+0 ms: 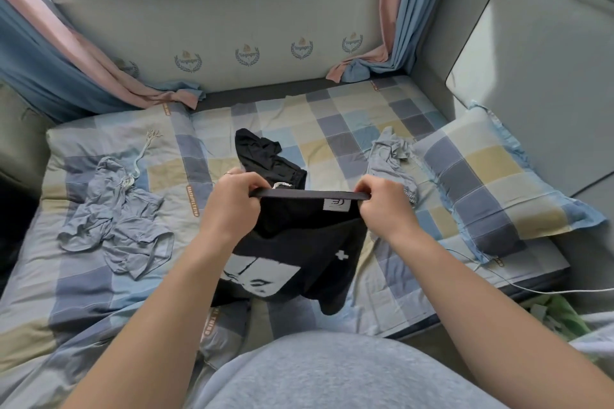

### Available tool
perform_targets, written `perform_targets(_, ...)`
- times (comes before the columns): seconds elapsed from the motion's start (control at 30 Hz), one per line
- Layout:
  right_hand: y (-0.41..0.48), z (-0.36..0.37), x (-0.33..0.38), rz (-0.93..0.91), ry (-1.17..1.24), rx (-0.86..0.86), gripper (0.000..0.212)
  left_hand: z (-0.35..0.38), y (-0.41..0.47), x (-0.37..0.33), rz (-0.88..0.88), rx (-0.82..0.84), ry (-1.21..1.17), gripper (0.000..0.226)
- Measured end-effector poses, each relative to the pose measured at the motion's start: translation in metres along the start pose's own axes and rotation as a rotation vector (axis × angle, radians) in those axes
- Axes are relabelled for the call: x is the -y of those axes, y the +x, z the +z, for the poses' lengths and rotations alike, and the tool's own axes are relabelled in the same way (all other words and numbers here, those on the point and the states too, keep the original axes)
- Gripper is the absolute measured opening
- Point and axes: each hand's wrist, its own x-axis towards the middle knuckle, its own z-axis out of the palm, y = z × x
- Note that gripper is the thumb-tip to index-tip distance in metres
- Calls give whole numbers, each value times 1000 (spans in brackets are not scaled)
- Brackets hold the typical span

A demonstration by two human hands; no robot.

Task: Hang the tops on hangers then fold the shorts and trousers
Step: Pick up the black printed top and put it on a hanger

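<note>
I hold a black printed top point(299, 256) up over the bed by its neckband. My left hand point(232, 206) grips the left end of the collar and my right hand point(382, 206) grips the right end, stretching it flat. A white label shows inside the neck. The top hangs down with a white face print on it. Behind it a black garment point(262, 153) lies crumpled on the checked bedspread point(335, 129). Grey-blue trousers with a drawstring point(116, 219) lie spread at the left. A small grey-blue garment point(392, 159) lies bunched at the right.
A checked pillow point(491, 183) rests at the right against the padded headboard point(531, 60). Pink and blue curtains point(50, 60) hang at both back corners under the window. A white cable point(531, 289) runs off the bed's right edge. No hanger is in view.
</note>
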Motion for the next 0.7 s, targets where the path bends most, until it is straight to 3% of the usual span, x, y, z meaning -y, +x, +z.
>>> perform_targets(0.13,-2,-11,-18,19,-29,-83,30,7,-2,20,-68,-39,46,44)
perform_targets(0.3,-11,-16,-53,190,-22,-83,27,17,3,19,-75,103,16,45)
perform_targets(0.37,-18,-15,-67,370,118,-37,26,24,6,13,-65,187,-17,49)
perform_targets(0.47,-34,-20,-77,585,530,25,36,41,8,5,-9,462,16,55)
perform_targets(0.57,-50,-35,-77,491,572,-14,39,62,7,-5,47,726,85,42)
perform_targets(0.7,-75,-59,-63,368,612,-24,26,102,-7,-31,190,922,86,20)
